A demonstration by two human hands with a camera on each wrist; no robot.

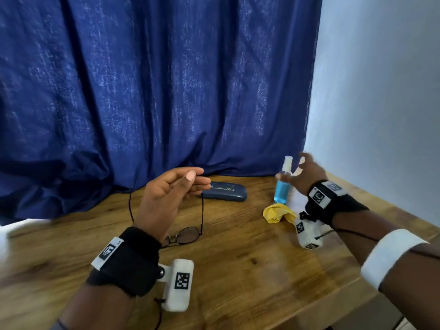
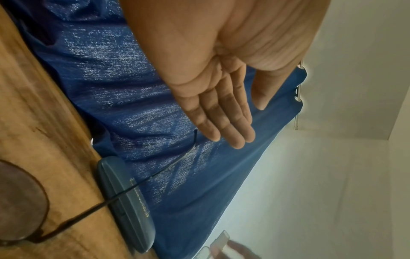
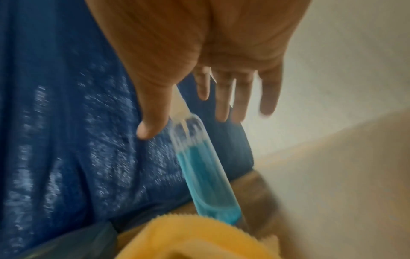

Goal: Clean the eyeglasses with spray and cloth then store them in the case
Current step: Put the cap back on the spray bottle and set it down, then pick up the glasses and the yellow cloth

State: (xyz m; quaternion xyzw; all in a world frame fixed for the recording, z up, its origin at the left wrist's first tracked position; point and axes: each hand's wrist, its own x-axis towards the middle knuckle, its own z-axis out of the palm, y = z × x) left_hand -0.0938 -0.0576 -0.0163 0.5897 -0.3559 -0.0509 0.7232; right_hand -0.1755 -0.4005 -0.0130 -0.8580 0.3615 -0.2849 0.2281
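Observation:
Thin dark-framed eyeglasses (image 1: 188,235) rest lenses-down on the wooden table (image 1: 238,270), their temples sticking up. My left hand (image 1: 197,181) hovers over them with straight fingers; one temple tip (image 2: 195,135) stands beside the fingers, not pinched. The lens (image 2: 20,201) shows at the lower left of the left wrist view. A clear spray bottle (image 1: 283,184) of blue liquid stands at the back right. My right hand (image 1: 291,166) is spread around its top, blurred, thumb near the neck, not gripping. The bottle (image 3: 206,166) leans below my right hand (image 3: 184,122). A yellow cloth (image 1: 277,211) lies crumpled in front of it.
A dark blue glasses case (image 1: 223,191) lies shut near the back edge, also in the left wrist view as the case (image 2: 126,201). A blue curtain (image 1: 154,91) hangs behind the table and a white wall (image 1: 381,103) stands to the right. The yellow cloth (image 3: 188,240) fills the bottom of the right wrist view.

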